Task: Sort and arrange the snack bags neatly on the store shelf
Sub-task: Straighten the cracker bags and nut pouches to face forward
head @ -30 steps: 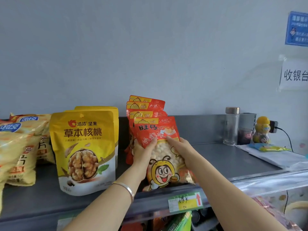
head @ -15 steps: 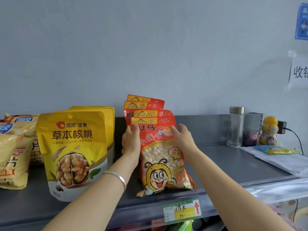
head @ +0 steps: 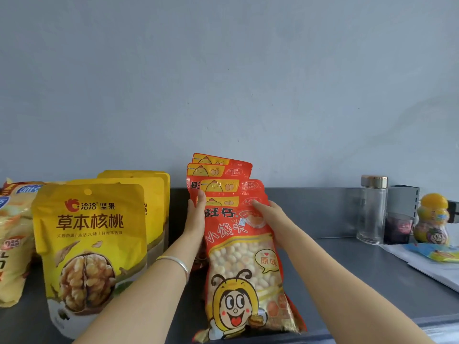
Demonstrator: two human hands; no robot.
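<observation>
Bare forearms — silver bangle (head: 178, 263) on left wrist.

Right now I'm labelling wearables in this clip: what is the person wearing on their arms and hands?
Both forearms are bare, with no sleeves in view. The left wrist carries a thin, smooth silver bangle. The left hand and right hand have no gloves, and no rings or watch can be seen from this angle.

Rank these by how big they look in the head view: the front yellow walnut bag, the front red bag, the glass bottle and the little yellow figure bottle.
1. Front yellow walnut bag and front red bag: alike, both nearest the camera, so unranked.
2. Glass bottle.
3. Yellow figure bottle, smallest; both bottles stand farther back.
</observation>
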